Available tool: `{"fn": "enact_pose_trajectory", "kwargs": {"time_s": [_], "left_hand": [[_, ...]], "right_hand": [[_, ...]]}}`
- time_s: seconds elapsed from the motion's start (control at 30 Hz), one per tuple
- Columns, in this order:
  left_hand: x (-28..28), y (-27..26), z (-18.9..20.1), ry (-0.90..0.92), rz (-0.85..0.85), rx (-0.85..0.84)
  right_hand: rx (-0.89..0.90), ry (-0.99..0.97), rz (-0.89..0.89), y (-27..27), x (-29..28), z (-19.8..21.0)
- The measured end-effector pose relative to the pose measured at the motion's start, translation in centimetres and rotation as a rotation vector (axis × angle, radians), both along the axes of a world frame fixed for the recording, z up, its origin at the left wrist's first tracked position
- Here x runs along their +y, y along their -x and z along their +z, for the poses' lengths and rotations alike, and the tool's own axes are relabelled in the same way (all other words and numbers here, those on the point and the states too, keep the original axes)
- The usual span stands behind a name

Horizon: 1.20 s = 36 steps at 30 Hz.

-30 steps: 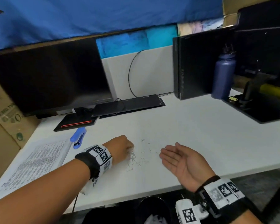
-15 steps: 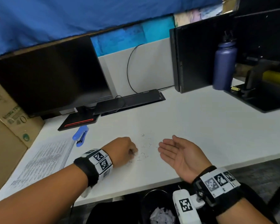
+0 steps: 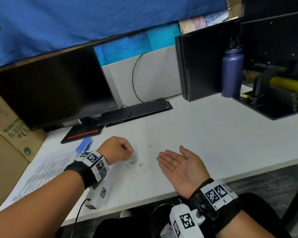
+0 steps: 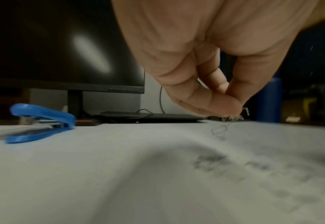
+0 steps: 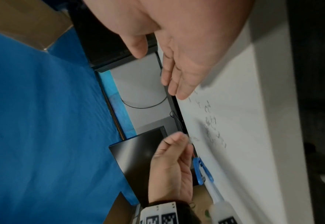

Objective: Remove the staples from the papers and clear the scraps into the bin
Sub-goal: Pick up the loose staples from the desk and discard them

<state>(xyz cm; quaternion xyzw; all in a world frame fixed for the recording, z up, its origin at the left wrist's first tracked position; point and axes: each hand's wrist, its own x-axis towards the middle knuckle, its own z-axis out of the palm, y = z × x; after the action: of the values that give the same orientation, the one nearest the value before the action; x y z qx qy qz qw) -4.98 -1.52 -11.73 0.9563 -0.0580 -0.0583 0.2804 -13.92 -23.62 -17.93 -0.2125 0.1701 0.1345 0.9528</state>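
Observation:
Several loose staples [image 3: 141, 166] lie scattered on the white desk [image 3: 213, 134] between my hands. My left hand [image 3: 130, 152] hovers just left of the pile with thumb and fingers pinched together. In the left wrist view the fingertips [image 4: 232, 109] pinch a small clump of staples [image 4: 231, 117] just above the desk. My right hand [image 3: 170, 154] rests at the right of the pile, palm up, fingers straight, holding nothing. The printed papers [image 3: 45, 172] lie at the desk's left edge. The bin [image 3: 159, 219] stands under the desk's front edge, partly hidden by my right wrist.
A blue stapler [image 3: 84, 144] lies beyond the papers, left of my left hand. A monitor [image 3: 50, 86], a flat black device [image 3: 134, 111], a computer tower [image 3: 199, 62] and a blue bottle [image 3: 232, 73] line the back. A cardboard box [image 3: 7, 134] stands at the left.
My left hand's fingertips have closed on a clump from the pile and risen slightly. The right hand has stayed palm up beside the staples.

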Motion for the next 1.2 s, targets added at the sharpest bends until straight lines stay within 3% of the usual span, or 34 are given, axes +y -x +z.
{"fn": "enact_pose_trajectory", "kwargs": {"time_s": [0.17, 0.33, 0.47, 0.6, 0.8, 0.9, 1.0, 1.07, 1.2], "left_hand": [[-5.0, 3.5, 2.9, 0.256, -0.193, 0.06], [-9.4, 6.1, 2.6, 0.147, -0.36, 0.131], [-10.2, 6.2, 2.3, 0.046, -0.378, 0.071], [-9.4, 5.5, 2.5, 0.067, -0.359, 0.028], [-5.1, 2.9, 2.7, 0.159, -0.115, 0.051], [-2.6, 1.9, 1.8, 0.003, -0.046, 0.036], [-1.5, 2.2, 0.5, -0.427, -0.134, 0.088], [-1.1, 2.4, -0.9, -0.612, -0.187, 0.156], [-1.3, 2.7, -2.8, -0.699, -0.291, 0.128]], "right_hand": [[0.094, -0.11, -0.004, 0.4, 0.8, 0.3], [0.087, -0.21, -0.02, 0.7, 1.5, 0.7], [0.09, -0.211, -0.053, 0.7, 1.3, 0.5], [0.055, -0.201, -0.038, 0.8, 1.2, 0.7], [0.06, -0.158, -0.041, 0.1, 0.1, 0.8], [0.054, -0.14, -0.065, -0.2, -0.6, 0.8], [0.05, -0.131, -0.094, -0.5, -1.3, 0.7], [0.045, -0.121, -0.102, -0.6, -1.6, 0.8], [0.052, -0.106, -0.101, -0.6, -1.4, 0.7]]}}
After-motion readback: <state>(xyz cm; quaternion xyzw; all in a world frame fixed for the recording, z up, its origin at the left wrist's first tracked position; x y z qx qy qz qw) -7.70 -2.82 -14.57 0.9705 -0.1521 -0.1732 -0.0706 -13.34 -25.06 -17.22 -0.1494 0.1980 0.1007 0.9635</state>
